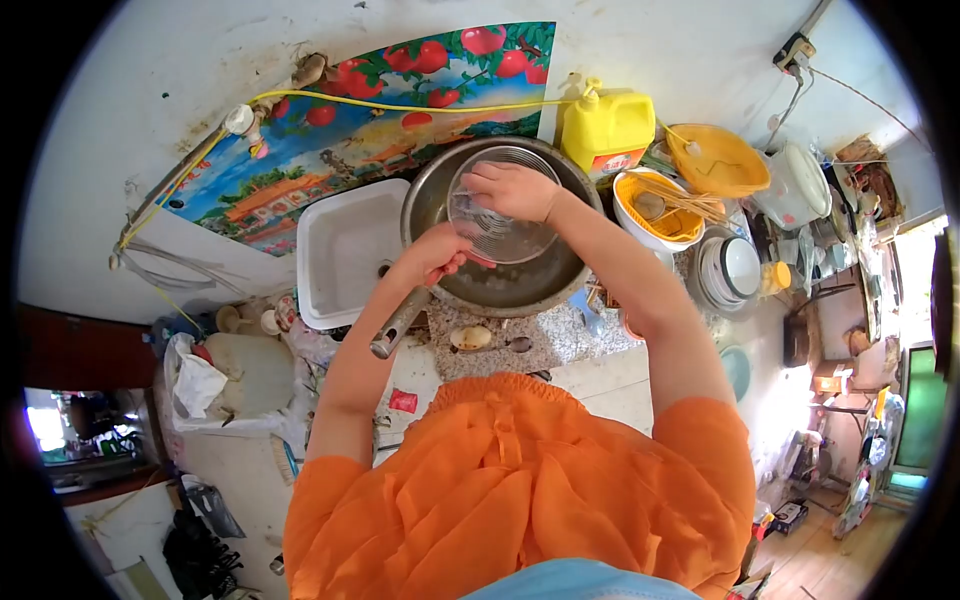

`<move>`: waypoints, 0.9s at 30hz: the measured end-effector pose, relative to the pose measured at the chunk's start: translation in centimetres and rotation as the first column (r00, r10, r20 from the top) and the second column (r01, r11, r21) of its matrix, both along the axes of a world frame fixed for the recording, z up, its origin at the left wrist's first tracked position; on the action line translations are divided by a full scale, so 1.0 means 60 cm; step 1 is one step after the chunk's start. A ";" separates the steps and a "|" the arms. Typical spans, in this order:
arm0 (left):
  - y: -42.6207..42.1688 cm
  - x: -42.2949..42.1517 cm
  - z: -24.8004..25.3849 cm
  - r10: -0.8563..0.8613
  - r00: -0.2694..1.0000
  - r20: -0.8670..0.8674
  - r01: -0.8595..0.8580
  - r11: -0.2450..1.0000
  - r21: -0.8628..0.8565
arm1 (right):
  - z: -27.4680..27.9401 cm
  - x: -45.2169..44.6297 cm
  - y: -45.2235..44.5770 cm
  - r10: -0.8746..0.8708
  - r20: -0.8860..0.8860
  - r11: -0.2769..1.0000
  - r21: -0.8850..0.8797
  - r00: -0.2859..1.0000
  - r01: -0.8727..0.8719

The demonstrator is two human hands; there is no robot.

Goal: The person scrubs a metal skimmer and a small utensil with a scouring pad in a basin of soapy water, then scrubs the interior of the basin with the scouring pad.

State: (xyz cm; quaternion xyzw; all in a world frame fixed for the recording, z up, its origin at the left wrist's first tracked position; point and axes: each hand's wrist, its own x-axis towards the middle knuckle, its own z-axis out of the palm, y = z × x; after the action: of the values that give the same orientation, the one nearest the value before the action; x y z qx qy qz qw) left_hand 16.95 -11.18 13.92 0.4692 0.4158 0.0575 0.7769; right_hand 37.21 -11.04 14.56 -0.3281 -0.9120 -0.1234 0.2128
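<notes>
A large metal pan [505,297] with a long handle [400,322] stands on the counter. Over its inside is a shallow round metal strainer [515,240] marked with concentric rings. My left hand [438,254] is closed on the strainer's lower left rim. Inside the strainer, near its upper left, my right hand [510,190] has its fingers bent and pressed down against the surface. Whatever lies under those fingers is hidden, though something pale shows at their tips.
A white sink basin [312,255] is left of the pan. Behind it stands a yellow jug [605,125]. An orange basket [660,232], a yellow bowl [745,165] and stacked bowls [738,268] are to the right. A soap-like oval [470,338] lies at the counter's front.
</notes>
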 end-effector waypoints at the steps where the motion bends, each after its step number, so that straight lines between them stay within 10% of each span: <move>1: -0.004 0.000 0.004 -0.047 0.999 -0.022 0.048 0.999 0.025 | -0.006 0.014 0.015 0.016 0.063 0.999 0.047 0.998 -0.019; 6: -0.008 -0.016 0.015 0.083 0.996 0.017 -0.085 0.980 0.178 | -0.013 -0.002 -0.032 -0.509 -0.097 0.854 0.068 0.855 0.516; 8: -0.020 -0.002 0.004 0.234 0.971 0.042 -0.236 0.936 0.262 | -0.056 -0.045 -0.058 -0.688 -0.294 0.723 -0.195 0.663 0.663; 13: -0.032 0.012 -0.009 0.298 0.953 0.061 -0.300 0.887 0.351 | -0.102 -0.091 -0.060 -0.556 -0.537 0.827 -0.434 0.635 0.357; 17: -0.034 -0.008 -0.009 0.114 0.992 -0.052 -0.095 0.956 0.279 | -0.046 0.024 -0.041 -0.316 -0.161 0.943 0.054 0.935 0.328; 22: -0.025 0.022 -0.013 0.378 0.926 0.021 -0.357 0.853 0.380 | -0.116 -0.090 -0.073 -0.716 -0.395 0.698 -0.396 0.575 0.597; 24: 0.014 0.008 -0.119 0.393 0.917 0.071 -0.303 0.567 0.766 | -0.108 -0.118 -0.081 -0.625 -0.540 0.771 -0.538 0.564 0.340; 25: 0.023 0.009 -0.155 0.391 0.914 0.110 -0.262 0.361 0.895 | -0.094 -0.119 -0.078 -0.718 -0.632 0.684 -0.720 0.292 0.121; 27: -0.011 0.008 -0.079 0.426 0.897 -0.114 -0.039 0.334 0.942 | -0.071 -0.116 -0.074 -0.840 -0.478 0.542 -0.713 -0.257 -0.445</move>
State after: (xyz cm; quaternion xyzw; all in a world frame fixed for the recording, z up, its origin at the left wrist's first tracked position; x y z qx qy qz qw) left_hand 17.45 -11.85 9.17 0.7575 0.5028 0.3100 0.2778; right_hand 30.26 -15.49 10.30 -0.5328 -0.2174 0.5326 0.6206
